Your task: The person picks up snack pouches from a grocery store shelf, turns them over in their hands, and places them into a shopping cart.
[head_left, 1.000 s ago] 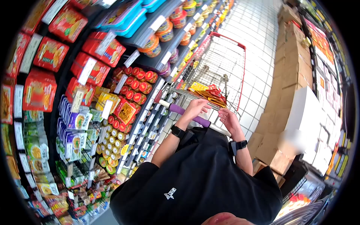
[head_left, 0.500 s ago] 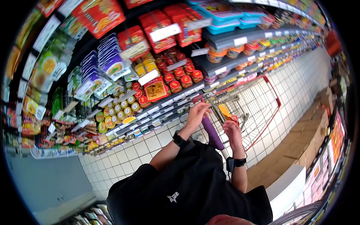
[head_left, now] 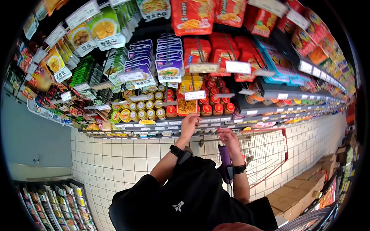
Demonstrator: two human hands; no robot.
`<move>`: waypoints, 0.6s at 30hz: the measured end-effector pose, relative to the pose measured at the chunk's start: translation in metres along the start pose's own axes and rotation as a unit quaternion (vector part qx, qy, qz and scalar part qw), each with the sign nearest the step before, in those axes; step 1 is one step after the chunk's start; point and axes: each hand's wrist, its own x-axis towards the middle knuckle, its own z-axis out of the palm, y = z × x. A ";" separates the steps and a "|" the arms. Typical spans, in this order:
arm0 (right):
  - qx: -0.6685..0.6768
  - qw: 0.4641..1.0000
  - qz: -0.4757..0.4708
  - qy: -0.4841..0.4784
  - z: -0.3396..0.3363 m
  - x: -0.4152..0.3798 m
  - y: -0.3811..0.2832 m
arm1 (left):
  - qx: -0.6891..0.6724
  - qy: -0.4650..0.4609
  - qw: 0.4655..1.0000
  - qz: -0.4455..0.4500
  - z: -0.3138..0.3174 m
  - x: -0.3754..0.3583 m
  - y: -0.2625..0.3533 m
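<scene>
My left hand (head_left: 189,126) is raised at the shelf front, just below a red-edged packet (head_left: 187,107) with a picture of food on it. Its fingers are loosely bent and apart, and nothing shows in them. Red-lidded jars (head_left: 218,109) stand to the right of that packet, and jars with pale lids (head_left: 141,114) to its left. My right hand (head_left: 230,140) hovers above the purple handle (head_left: 224,157) of the shopping cart (head_left: 266,154), fingers half curled and apart, holding nothing that I can see. Both wrists wear black bands.
Purple packets (head_left: 169,57), green packets (head_left: 81,72) and red bags (head_left: 223,54) hang above the jars. Blue-green boxes (head_left: 275,63) sit to the right. Cardboard boxes (head_left: 298,190) line the right side of the tiled floor (head_left: 127,158). Another rack (head_left: 54,200) stands lower left.
My view and body have turned right, toward the jar shelf, so the shelf appears straighter. The left hand is nearer the red-edged packet, and the cart appears lower beside my right hand.
</scene>
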 end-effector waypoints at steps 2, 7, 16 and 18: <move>-0.013 1.000 0.005 -0.017 0.009 0.026 0.002 | 0.014 0.020 1.000 -0.016 -0.013 0.011 0.010; -0.058 0.998 0.010 -0.027 0.043 0.077 -0.003 | 0.060 0.064 0.995 0.039 -0.037 0.051 -0.002; -0.147 0.987 -0.066 0.008 0.073 0.175 0.012 | 0.201 0.037 0.978 0.033 -0.069 0.110 -0.013; -0.176 0.979 -0.103 0.017 0.080 0.191 0.014 | 0.259 0.056 0.961 0.081 -0.070 0.118 -0.007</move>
